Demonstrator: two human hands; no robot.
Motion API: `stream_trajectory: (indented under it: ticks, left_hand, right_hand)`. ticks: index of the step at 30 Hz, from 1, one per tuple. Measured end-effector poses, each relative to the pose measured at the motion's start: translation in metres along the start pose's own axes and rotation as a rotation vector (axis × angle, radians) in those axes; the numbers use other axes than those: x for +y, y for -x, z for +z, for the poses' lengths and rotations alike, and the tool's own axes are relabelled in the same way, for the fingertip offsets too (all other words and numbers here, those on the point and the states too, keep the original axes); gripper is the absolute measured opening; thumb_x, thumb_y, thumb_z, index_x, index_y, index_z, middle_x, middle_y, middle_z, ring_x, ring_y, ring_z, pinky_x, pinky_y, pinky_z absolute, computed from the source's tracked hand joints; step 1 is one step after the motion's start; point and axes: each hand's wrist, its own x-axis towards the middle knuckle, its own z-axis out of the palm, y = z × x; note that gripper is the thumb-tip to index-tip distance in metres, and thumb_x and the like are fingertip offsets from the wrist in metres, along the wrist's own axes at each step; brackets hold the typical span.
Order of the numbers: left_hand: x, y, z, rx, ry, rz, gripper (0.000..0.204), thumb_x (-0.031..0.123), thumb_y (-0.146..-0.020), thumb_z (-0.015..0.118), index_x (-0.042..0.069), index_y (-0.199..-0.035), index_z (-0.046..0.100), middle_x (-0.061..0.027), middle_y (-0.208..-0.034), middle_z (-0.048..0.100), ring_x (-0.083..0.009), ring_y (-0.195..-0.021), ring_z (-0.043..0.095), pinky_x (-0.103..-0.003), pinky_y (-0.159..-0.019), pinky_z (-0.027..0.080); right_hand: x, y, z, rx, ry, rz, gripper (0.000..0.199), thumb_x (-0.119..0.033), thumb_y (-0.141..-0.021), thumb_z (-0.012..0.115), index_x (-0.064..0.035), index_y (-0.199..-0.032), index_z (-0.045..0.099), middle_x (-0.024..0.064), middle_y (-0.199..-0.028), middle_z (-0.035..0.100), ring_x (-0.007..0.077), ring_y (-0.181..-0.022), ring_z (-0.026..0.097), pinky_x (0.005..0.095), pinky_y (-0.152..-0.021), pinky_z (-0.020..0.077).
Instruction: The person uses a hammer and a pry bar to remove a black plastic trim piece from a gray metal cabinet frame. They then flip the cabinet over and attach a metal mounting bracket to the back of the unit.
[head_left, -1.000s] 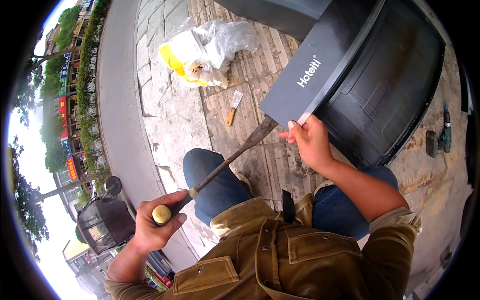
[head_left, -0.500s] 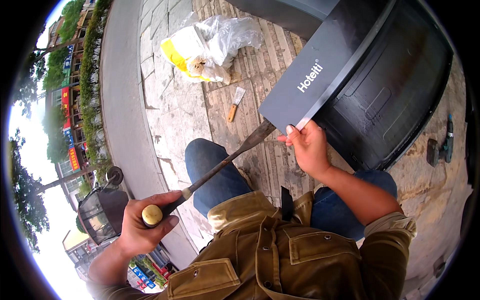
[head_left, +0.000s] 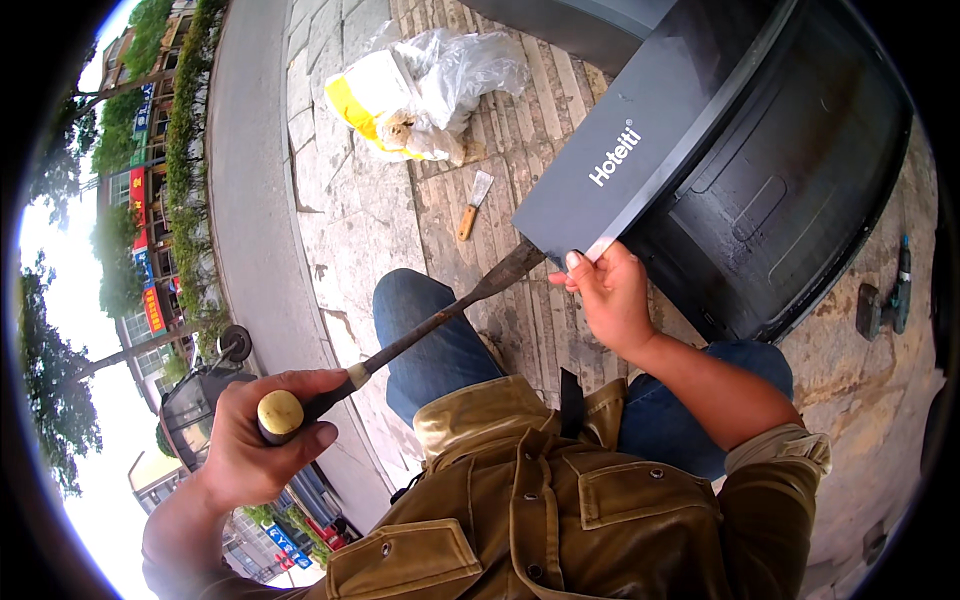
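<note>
My left hand (head_left: 240, 445) is wrapped round the handle of a long pry bar (head_left: 415, 335) with a dark shaft and a pale round butt. The bar slants up and to the right across my left knee. Its flat blade meets the lower left corner of a grey panel (head_left: 665, 110), and the tip is hidden there. With thumb and fingers, my right hand (head_left: 615, 305) pinches the panel's lower edge just right of the blade. The panel runs along the left side of a dark, glossy, shallow shell (head_left: 790, 190) that rests tilted before me.
An orange-handled scraper (head_left: 473, 205) lies on the paving left of the panel. Beyond it sits a crumpled white and yellow plastic bag (head_left: 400, 105). A cordless drill (head_left: 888, 298) lies at the far right. Another grey casing (head_left: 570, 30) stands at the top.
My left hand has drawn the pry bar back to the left and slightly down, so its blade shows a little more at the panel corner. My right hand keeps its pinch.
</note>
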Motion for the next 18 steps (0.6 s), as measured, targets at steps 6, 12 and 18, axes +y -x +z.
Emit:
stream_trajectory:
  ticks: [6,12,18]
  left_hand:
    - [-0.002,-0.004,-0.004,-0.01,-0.078,0.03,0.033,-0.006,-0.078,0.065,-0.003,-0.111,0.062,-0.0079,-0.101,0.068,-0.0087,-0.093,0.058,-0.024,-0.083,0.045]
    - [-0.109,-0.015,0.004,0.015,0.113,0.127,0.034,-0.007,-0.076,0.065,-0.002,-0.11,0.064,-0.0104,-0.103,0.068,-0.0105,-0.092,0.061,-0.025,-0.083,0.047]
    - [-0.155,-0.026,0.037,0.077,0.07,0.326,0.042,-0.006,-0.077,0.063,0.001,-0.119,0.06,-0.0106,-0.099,0.068,-0.0096,-0.087,0.061,-0.023,-0.078,0.046]
  right_hand:
    - [-0.002,0.0,0.002,0.021,0.029,0.019,0.011,-0.006,-0.092,0.053,0.0041,-0.089,0.05,0.0086,-0.08,0.061,0.0153,-0.073,0.066,0.0277,-0.066,0.0549]
    - [0.004,-0.001,0.005,0.036,0.025,-0.017,0.012,-0.007,-0.093,0.053,0.0046,-0.089,0.05,0.008,-0.075,0.06,0.0165,-0.073,0.067,0.0267,-0.064,0.0534]
    - [0.001,-0.001,0.006,0.065,0.091,-0.041,0.014,-0.007,-0.093,0.052,0.0057,-0.089,0.05,0.0074,-0.073,0.06,0.0171,-0.07,0.067,0.0264,-0.061,0.0527]
